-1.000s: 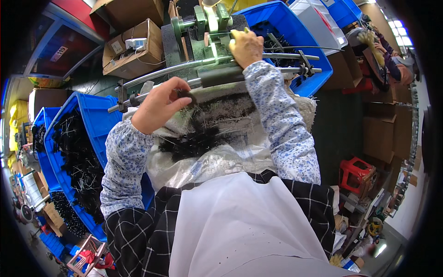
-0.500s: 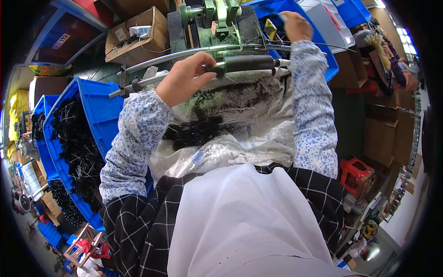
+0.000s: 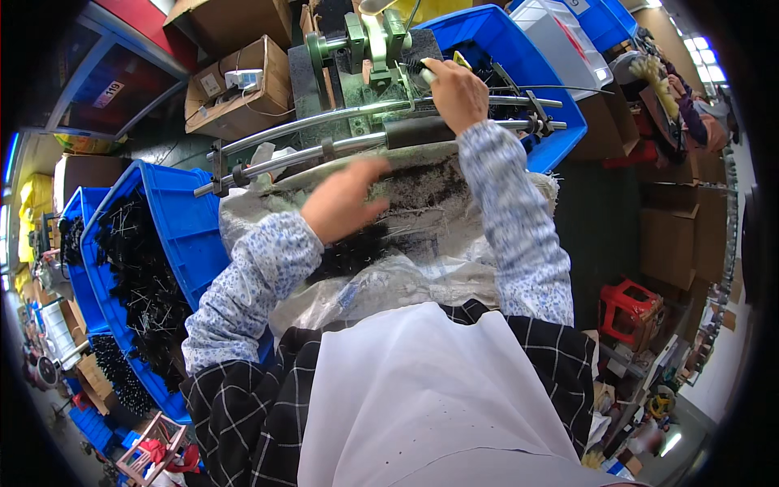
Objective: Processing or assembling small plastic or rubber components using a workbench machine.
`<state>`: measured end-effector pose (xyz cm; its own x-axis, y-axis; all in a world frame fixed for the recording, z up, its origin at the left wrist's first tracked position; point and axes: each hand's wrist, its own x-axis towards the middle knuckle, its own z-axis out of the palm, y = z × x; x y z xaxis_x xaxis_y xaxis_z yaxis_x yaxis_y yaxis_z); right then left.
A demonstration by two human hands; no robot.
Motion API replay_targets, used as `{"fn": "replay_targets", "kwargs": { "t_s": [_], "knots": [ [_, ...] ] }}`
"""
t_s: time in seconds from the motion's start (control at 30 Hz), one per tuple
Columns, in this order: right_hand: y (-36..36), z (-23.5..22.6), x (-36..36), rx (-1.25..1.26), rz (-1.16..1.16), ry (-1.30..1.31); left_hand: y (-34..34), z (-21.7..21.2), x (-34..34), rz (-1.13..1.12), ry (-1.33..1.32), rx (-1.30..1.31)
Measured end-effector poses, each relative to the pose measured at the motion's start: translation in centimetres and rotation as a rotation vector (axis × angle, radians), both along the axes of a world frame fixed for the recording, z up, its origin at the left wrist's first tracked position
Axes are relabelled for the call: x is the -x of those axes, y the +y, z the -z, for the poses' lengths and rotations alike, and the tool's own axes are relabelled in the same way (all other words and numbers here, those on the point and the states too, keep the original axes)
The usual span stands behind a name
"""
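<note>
Hands: left hand spread over black bristles, right hand gripping yellow-handled brush.

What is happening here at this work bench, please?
A person in floral sleeve covers and a white apron sits at a small green machine. The right hand reaches up to the machine, holding a small pale piece beside it. The left hand rests, fingers spread, on a heap of thin black wire-like parts lying on a pale woven sack across the lap. Two curved metal rods run in front of the machine. A blue plastic crate at the person's left holds more black parts.
</note>
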<state>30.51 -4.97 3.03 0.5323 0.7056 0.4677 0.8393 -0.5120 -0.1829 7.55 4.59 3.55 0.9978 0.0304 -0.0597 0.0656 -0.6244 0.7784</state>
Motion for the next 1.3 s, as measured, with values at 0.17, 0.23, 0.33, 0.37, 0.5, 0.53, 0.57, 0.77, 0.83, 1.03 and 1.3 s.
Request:
{"fn": "replay_targets", "kwargs": {
  "t_s": [0.17, 0.23, 0.33, 0.37, 0.5, 0.53, 0.57, 0.77, 0.83, 1.03, 1.3],
  "knots": [
    [2.3, 2.5, -2.2, 0.114, 0.049, -0.009, -0.9, 4.1, 2.5, 0.362, 0.336, -0.197],
    [2.5, 2.5, -2.3, 0.121, 0.044, -0.002, -0.6, 4.6, 2.5, 0.349, 0.342, -0.135],
    [2.5, 2.5, -2.3, 0.135, 0.033, 0.042, -0.3, 4.6, 2.2, 0.331, 0.322, -0.087],
    [2.5, 2.4, -2.4, 0.141, 0.029, 0.077, -0.1, 4.4, 2.1, 0.329, 0.297, -0.105],
    [2.5, 2.5, -2.6, 0.144, -0.01, 0.017, 0.3, 3.0, 1.8, 0.297, 0.17, -0.14],
    [2.6, 2.6, -2.8, 0.146, -0.01, 0.017, 0.4, 2.5, 1.7, 0.263, 0.162, -0.084],
    [2.7, 2.9, -3.2, 0.13, -0.041, -0.02, 0.5, 2.1, 1.4, 0.234, 0.153, -0.027],
    [3.2, 3.7, -4.4, 0.202, -0.094, 0.042, 1.1, 1.4, 0.4, 0.215, 0.111, 0.04],
    [2.5, 3.4, -4.0, 0.234, -0.019, -0.011, 1.2, 2.1, 0.6, 0.214, 0.088, 0.026],
    [0.9, 3.4, -3.0, 0.133, 0.14, -0.012, 1.5, 3.7, 1.6, 0.143, 0.122, 0.02],
    [4.8, 3.6, 0.5, 0.063, 0.058, 0.015, 0.5, 3.8, 1.1, 0.36, 0.276, -0.216]
  ]
}}
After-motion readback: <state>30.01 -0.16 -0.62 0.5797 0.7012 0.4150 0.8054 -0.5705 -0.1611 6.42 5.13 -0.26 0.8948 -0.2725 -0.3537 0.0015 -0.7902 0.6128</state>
